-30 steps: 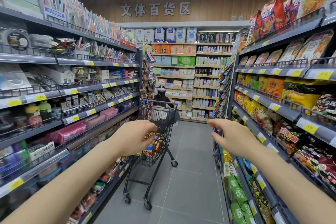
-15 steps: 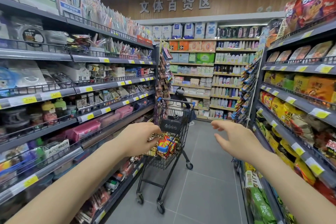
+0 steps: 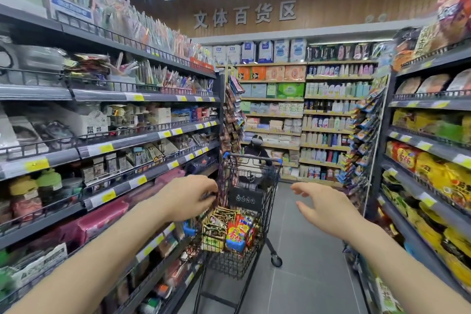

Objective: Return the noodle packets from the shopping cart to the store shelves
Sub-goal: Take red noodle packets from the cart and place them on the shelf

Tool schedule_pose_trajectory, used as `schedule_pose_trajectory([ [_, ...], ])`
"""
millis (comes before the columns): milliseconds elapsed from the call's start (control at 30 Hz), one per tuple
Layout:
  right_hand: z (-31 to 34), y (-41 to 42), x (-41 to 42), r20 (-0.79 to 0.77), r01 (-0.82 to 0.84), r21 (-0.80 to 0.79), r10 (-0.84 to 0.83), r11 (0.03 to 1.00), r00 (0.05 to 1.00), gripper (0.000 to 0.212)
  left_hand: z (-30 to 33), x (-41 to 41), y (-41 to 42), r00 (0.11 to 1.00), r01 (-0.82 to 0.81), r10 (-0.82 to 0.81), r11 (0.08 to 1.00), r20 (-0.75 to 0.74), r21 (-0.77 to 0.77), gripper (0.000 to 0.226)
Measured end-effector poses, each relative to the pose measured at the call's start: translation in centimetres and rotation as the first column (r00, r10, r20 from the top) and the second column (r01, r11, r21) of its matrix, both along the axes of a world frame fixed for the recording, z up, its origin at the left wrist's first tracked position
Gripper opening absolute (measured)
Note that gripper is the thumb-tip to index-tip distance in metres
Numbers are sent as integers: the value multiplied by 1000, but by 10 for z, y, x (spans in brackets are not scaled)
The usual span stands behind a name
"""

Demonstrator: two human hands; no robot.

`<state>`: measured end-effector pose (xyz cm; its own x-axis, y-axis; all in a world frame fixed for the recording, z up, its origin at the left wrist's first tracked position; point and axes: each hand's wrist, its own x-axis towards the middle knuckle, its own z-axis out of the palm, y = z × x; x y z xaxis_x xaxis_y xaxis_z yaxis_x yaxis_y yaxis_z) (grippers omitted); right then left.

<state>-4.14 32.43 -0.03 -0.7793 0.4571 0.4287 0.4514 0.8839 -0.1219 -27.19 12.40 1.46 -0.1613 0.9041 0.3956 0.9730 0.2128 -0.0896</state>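
So the noodle packets (image 3: 235,231) are all sitting in the shopping cart (image 3: 251,201), lower middle of the frame, a colourful heap with a red and blue one on top. None of them has made it onto a shelf yet as far as I can see. What's changed over the last second: the cart has gone from small and further up the aisle to big and close, right under the arms, so the person has basically walked up to it. The left hand (image 3: 190,199) is now at the cart's near left edge with fingers curled, and it looks like it's on the wire rim, but I honestly can't tell if it's actually gripping or just touching. The right hand (image 3: 323,208) hangs in the air right of the cart, fingers spread and relaxed, holding nothing. The shelves (image 3: 430,145) on the right side of the frame are loaded with yellow and red packs that look like noodles, so that's probably where they go. My guess is the next bit is reaching in for the first packet. There's also another person (image 3: 257,151) crouched behind the cart at the far end.
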Motion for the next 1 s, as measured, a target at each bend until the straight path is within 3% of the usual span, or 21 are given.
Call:
schedule_pose_trajectory([
  [1000,-32,264,-305,186,-121,-8,120,993,975,43,-46,-280,232,982,-155,164,983,94,-101,26],
])
